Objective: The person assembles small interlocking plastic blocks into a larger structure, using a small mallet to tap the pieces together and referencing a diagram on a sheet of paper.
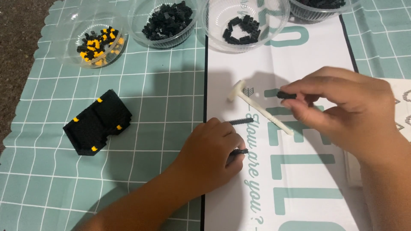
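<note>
My right hand (342,107) hovers over a white printed sheet (299,184), pinching a small black brick piece (286,95) between thumb and forefinger while a cream T-shaped tool (257,107) juts out from under its fingers. My left hand (209,154) rests on the sheet's left edge, fingers closed on a thin black strip of bricks (240,151). Another black strip (242,121) lies just above that hand. A black block model with yellow studs (97,122) sits to the left on the teal checked mat (162,94).
Clear plastic bowls line the far edge: one with black and yellow bricks (97,45), two with black bricks (168,20) (241,29), a fourth (319,6) partly cut off. Brown floor (17,38) lies beyond the mat's left edge.
</note>
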